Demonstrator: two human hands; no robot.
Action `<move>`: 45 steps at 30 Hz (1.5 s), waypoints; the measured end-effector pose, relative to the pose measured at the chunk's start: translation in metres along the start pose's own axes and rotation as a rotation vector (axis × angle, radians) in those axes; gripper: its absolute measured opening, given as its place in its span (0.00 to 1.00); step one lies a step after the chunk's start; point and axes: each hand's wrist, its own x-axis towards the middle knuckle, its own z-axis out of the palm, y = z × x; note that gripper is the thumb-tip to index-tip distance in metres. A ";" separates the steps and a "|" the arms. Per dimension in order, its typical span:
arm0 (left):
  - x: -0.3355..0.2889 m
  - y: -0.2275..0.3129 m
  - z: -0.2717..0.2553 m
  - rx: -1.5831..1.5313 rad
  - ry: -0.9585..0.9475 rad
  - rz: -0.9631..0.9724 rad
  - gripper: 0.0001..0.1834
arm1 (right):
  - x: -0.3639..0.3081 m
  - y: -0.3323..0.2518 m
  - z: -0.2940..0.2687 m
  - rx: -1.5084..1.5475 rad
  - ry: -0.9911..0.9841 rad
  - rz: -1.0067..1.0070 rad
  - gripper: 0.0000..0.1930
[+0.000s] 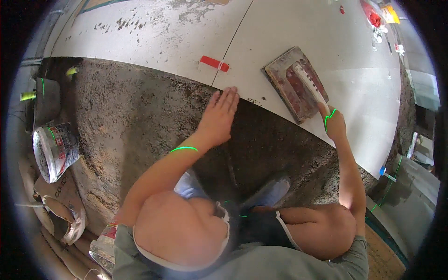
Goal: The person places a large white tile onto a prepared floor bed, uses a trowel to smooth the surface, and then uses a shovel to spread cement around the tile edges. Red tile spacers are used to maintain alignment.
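Note:
My right hand (334,122) is closed around the near end of the pale handle of a dirty rectangular float (285,88). The float lies on a large white tile (364,107), close to its near edge. My left hand (218,116) has its fingers stretched out. Its fingertips touch the tile edge just right of the dark joint between two tiles. Beyond them, a red levelling wedge (212,62) sits in a white clip across that joint. Rough dark mortar bed (140,107) spreads below the tiles and around my feet.
A dirty white bucket (43,154), a dark bucket (48,100) and an opened sack (58,196) stand along the left. Red and yellow packaging (375,16) lies far right. A blue-capped item (383,171) is by the right tile corner. Green laser lines cross both arms.

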 end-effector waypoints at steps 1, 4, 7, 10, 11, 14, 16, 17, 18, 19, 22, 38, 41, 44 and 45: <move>-0.002 -0.009 0.001 0.031 0.015 -0.047 0.48 | 0.001 0.001 0.001 0.008 0.000 -0.003 0.30; -0.004 -0.033 -0.010 0.093 -0.007 -0.167 0.49 | 0.007 0.018 0.007 0.008 0.024 -0.046 0.30; -0.004 -0.034 -0.014 0.029 0.012 -0.178 0.53 | 0.019 0.020 0.000 0.237 -0.163 0.019 0.29; -0.004 -0.029 -0.015 0.015 -0.040 -0.142 0.54 | 0.027 -0.007 -0.017 0.358 -0.313 0.020 0.27; -0.004 -0.031 -0.018 0.029 -0.030 -0.146 0.54 | 0.028 -0.021 -0.024 0.343 -0.303 0.037 0.28; -0.007 -0.030 -0.014 0.044 -0.023 -0.160 0.53 | 0.022 -0.035 -0.026 0.410 -0.228 -0.006 0.30; -0.004 -0.030 -0.017 0.058 -0.004 -0.160 0.52 | 0.021 -0.030 -0.019 0.320 -0.092 -0.144 0.31; -0.003 -0.027 -0.015 0.030 0.000 -0.158 0.52 | 0.024 -0.017 -0.001 0.185 0.007 -0.247 0.32; 0.000 -0.027 -0.013 0.012 0.012 -0.157 0.52 | 0.030 -0.007 0.016 0.053 0.115 -0.354 0.33; 0.002 -0.026 -0.013 -0.005 0.017 -0.159 0.51 | 0.032 -0.012 0.029 -0.055 0.071 -0.322 0.34; -0.001 -0.027 -0.016 0.000 -0.022 -0.161 0.50 | 0.038 -0.052 -0.010 -0.010 -0.257 -0.206 0.32; -0.009 -0.076 -0.021 -0.075 0.077 -0.250 0.50 | 0.041 -0.009 0.013 0.311 -0.234 -0.084 0.31; 0.001 -0.064 -0.010 0.025 0.098 -0.336 0.49 | 0.032 0.022 0.009 0.473 -0.257 0.173 0.30; 0.016 -0.016 0.008 0.048 0.067 -0.300 0.49 | 0.018 0.029 0.007 0.629 -0.205 0.327 0.28; 0.016 -0.001 0.022 -0.014 0.183 -0.184 0.46 | 0.016 0.029 0.007 0.715 -0.205 0.358 0.29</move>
